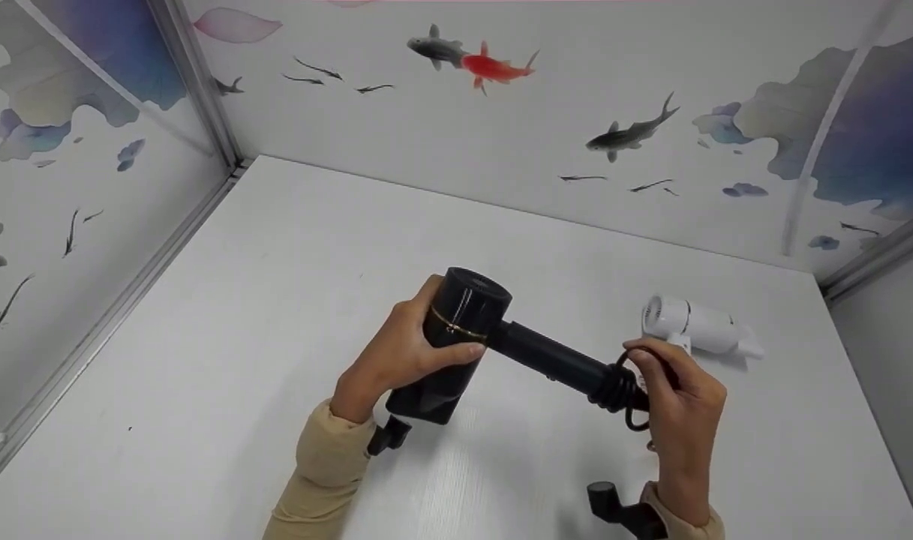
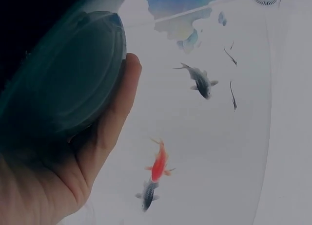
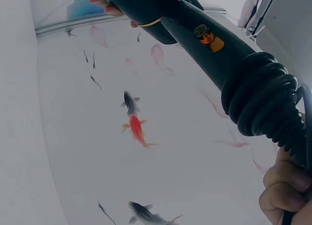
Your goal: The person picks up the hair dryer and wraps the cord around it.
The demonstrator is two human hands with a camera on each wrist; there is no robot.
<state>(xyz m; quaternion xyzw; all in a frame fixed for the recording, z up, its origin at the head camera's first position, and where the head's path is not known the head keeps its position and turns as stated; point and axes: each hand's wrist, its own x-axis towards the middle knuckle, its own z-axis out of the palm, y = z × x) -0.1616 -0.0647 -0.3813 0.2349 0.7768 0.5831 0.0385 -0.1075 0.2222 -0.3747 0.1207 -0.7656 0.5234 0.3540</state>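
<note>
A black hair dryer with a thin gold ring is held up over the white table. My left hand grips its barrel, the thumb lying across the front near the ring. Its handle points right and down, and a black cord is wound in several coils around the handle's end. There my right hand pinches a loop of the cord. In the right wrist view, the coils and orange-marked switches on the handle show up close. The left wrist view has the dark barrel against the left palm.
A white hair dryer lies on the table behind my right hand. Panels painted with fish and leaves wall in the table at the back and sides. Black wrist mounts stick out below both hands.
</note>
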